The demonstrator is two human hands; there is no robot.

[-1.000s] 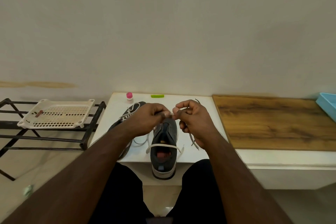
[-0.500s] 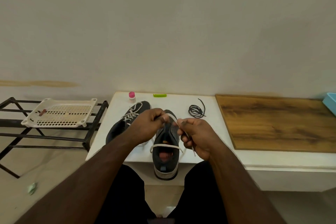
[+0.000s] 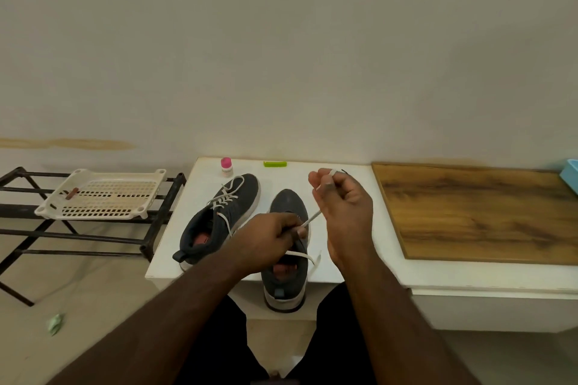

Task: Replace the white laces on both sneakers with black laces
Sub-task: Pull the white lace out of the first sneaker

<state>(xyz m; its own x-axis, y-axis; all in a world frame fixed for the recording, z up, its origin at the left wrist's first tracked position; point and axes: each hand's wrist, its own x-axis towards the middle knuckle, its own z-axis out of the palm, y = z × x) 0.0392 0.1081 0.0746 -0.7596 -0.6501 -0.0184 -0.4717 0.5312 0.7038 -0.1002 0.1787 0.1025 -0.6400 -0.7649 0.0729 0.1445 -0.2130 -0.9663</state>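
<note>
Two dark grey sneakers stand on the white table [image 3: 341, 269]. The left sneaker [image 3: 219, 219] lies angled and still carries its white laces. The near sneaker [image 3: 286, 262] points away from me, heel over the table's front edge. A white lace [image 3: 300, 256] crosses its opening and runs up between my hands. My left hand [image 3: 269, 241] pinches the lace just above the sneaker's tongue. My right hand [image 3: 344, 203] is raised to the right and pinches the same lace higher up, wrapped over its fingers. The black laces are hidden behind my right hand.
A small pink-capped bottle [image 3: 226, 166] and a green object [image 3: 275, 163] sit at the table's back edge. A wooden board [image 3: 478, 212] covers the table's right part, with a blue tray [image 3: 570, 173] at far right. A white basket [image 3: 100, 194] rests on a black rack [image 3: 153, 228] to the left.
My right hand has risen up and to the right, drawing the white lace out. My left hand has dropped lower onto the near sneaker. The black lace coil is now hidden behind my right hand.
</note>
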